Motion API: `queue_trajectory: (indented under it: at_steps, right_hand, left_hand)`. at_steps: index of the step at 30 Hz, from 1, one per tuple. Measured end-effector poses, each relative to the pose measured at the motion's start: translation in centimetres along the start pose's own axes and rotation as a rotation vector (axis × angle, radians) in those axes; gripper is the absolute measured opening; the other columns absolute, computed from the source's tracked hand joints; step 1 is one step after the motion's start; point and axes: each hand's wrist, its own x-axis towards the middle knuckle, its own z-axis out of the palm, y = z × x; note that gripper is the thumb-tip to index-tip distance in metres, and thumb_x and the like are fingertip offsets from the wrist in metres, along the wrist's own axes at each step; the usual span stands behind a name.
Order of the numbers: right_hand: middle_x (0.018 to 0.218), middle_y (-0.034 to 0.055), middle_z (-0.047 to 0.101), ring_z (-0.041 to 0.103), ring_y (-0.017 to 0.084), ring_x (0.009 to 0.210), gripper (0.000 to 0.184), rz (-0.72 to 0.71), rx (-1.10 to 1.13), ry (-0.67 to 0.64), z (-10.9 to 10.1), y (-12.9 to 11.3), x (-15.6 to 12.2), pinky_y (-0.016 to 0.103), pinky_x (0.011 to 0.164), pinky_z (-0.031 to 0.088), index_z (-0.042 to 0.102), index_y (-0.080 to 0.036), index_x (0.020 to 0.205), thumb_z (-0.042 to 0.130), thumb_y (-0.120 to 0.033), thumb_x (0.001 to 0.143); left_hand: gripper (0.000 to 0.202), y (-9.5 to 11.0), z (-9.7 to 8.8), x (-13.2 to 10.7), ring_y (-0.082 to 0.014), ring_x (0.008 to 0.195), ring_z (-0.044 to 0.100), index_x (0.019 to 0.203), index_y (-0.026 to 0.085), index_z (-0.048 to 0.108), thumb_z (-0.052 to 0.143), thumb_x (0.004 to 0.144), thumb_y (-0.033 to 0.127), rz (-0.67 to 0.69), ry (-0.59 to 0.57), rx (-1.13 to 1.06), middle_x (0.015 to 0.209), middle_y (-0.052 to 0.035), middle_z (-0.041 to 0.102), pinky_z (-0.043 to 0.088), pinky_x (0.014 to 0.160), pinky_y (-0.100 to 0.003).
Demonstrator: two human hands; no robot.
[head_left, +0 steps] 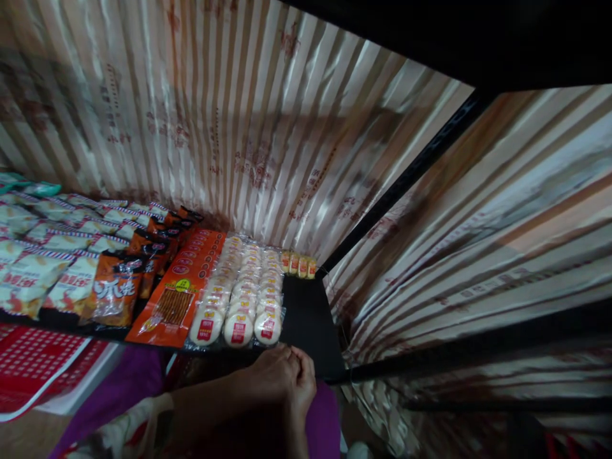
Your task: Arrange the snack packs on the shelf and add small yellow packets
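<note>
My left hand (265,371) and my right hand (303,384) meet at the front edge of a black shelf (306,319). Both have their fingers curled and pressed against each other. What they pinch between them, if anything, is hidden. Just behind my hands lie three rows of round white cakes (239,299) in clear wrap with red labels. They run from the front edge to the back of the shelf.
Left of the cakes lie a flat orange pack (179,296), brown-orange snack bags (115,290) and white bags (33,274). Small yellow packets (299,264) stand at the back. A striped satin curtain (268,127) lines the back and right side. Red patterned sheets (38,363) lie below left.
</note>
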Motion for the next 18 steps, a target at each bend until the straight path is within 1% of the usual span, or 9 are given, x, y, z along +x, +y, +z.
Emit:
queue_trajectory:
  at_steps: [3, 5, 9, 10, 12, 14, 15, 17, 18]
  right_hand:
    - [0.082, 0.0073, 0.069, 0.065, 0.022, 0.078, 0.024, 0.000, -0.015, -0.035, 0.4, -0.5, -1.8, 0.033, 0.074, 0.051, 0.068, -0.020, 0.082, 0.047, -0.033, 0.080]
    - [0.082, 0.0065, 0.069, 0.064, 0.021, 0.078, 0.023, -0.012, -0.025, -0.073, 0.8, -0.7, -3.0, 0.032, 0.074, 0.051, 0.067, -0.021, 0.081, 0.046, -0.031, 0.081]
    - [0.082, 0.0053, 0.069, 0.064, 0.020, 0.080, 0.020, -0.114, 0.024, -0.151, 1.3, -1.3, -5.3, 0.031, 0.077, 0.050, 0.066, -0.022, 0.083, 0.047, -0.026, 0.080]
    - [0.083, 0.0052, 0.069, 0.063, 0.019, 0.081, 0.020, -0.125, 0.042, -0.176, 1.3, -1.5, -5.8, 0.031, 0.078, 0.050, 0.066, -0.022, 0.083, 0.047, -0.025, 0.081]
    - [0.085, 0.0047, 0.069, 0.063, 0.019, 0.084, 0.020, -0.100, 0.064, -0.242, 1.4, -1.8, -6.8, 0.031, 0.080, 0.050, 0.065, -0.023, 0.083, 0.046, -0.024, 0.081]
    - [0.086, 0.0041, 0.069, 0.063, 0.019, 0.084, 0.021, -0.024, 0.050, -0.335, 1.7, -2.0, -7.6, 0.032, 0.080, 0.050, 0.066, -0.023, 0.083, 0.045, -0.023, 0.080]
    - [0.086, 0.0041, 0.070, 0.064, 0.019, 0.084, 0.023, 0.021, 0.028, -0.399, 1.9, -2.0, -7.9, 0.032, 0.080, 0.050, 0.066, -0.023, 0.083, 0.044, -0.022, 0.079]
    - [0.088, 0.0054, 0.070, 0.064, 0.020, 0.086, 0.028, 0.103, -0.045, -0.567, 2.6, -1.9, -8.6, 0.032, 0.082, 0.050, 0.068, -0.023, 0.084, 0.042, -0.017, 0.075]
    - [0.090, 0.0068, 0.071, 0.064, 0.020, 0.089, 0.031, 0.129, -0.087, -0.668, 3.0, -1.9, -8.9, 0.032, 0.084, 0.050, 0.069, -0.022, 0.086, 0.042, -0.015, 0.073]
  left_hand:
    - [0.035, 0.2, 0.4, -2.6, -0.0267, 0.111, 0.056, 0.117, 0.006, 0.056, 0.040, 0.090, 0.019, -0.073, -0.040, -0.048, 0.119, -0.0162, 0.062, 0.043, 0.101, -0.037]
    - [0.040, 0.2, 0.8, -4.3, -0.0279, 0.114, 0.054, 0.122, 0.004, 0.053, 0.043, 0.087, 0.020, -0.093, -0.062, -0.072, 0.122, -0.0169, 0.059, 0.041, 0.103, -0.037]
    - [0.054, 0.4, 1.7, -7.5, -0.0281, 0.129, 0.043, 0.134, 0.002, 0.043, 0.048, 0.084, 0.021, -0.117, -0.052, -0.131, 0.135, -0.0180, 0.051, 0.024, 0.116, -0.038]
    - [0.056, 0.6, 2.0, -8.2, -0.0282, 0.131, 0.040, 0.136, 0.002, 0.042, 0.049, 0.083, 0.020, -0.147, -0.043, -0.158, 0.137, -0.0184, 0.049, 0.021, 0.118, -0.038]
    - [0.056, 0.9, 2.5, -9.3, -0.0283, 0.133, 0.038, 0.136, 0.002, 0.042, 0.048, 0.083, 0.018, -0.226, -0.029, -0.220, 0.139, -0.0189, 0.048, 0.022, 0.118, -0.038]
    - [0.054, 1.0, 3.3, -10.2, -0.0292, 0.131, 0.040, 0.134, 0.001, 0.044, 0.047, 0.082, 0.015, -0.302, -0.057, -0.269, 0.138, -0.0199, 0.049, 0.025, 0.116, -0.039]
    - [0.054, 0.8, 3.9, -10.6, -0.0300, 0.129, 0.042, 0.133, 0.001, 0.045, 0.048, 0.081, 0.014, -0.333, -0.089, -0.287, 0.136, -0.0207, 0.050, 0.028, 0.115, -0.039]
    - [0.055, 0.2, 5.4, -11.3, -0.0322, 0.125, 0.047, 0.132, 0.000, 0.047, 0.050, 0.078, 0.012, -0.403, -0.168, -0.314, 0.133, -0.0229, 0.052, 0.034, 0.110, -0.042]
    - [0.056, -0.2, 6.3, -11.7, -0.0330, 0.125, 0.047, 0.131, -0.001, 0.047, 0.052, 0.077, 0.011, -0.419, -0.209, -0.330, 0.133, -0.0246, 0.051, 0.034, 0.110, -0.042]
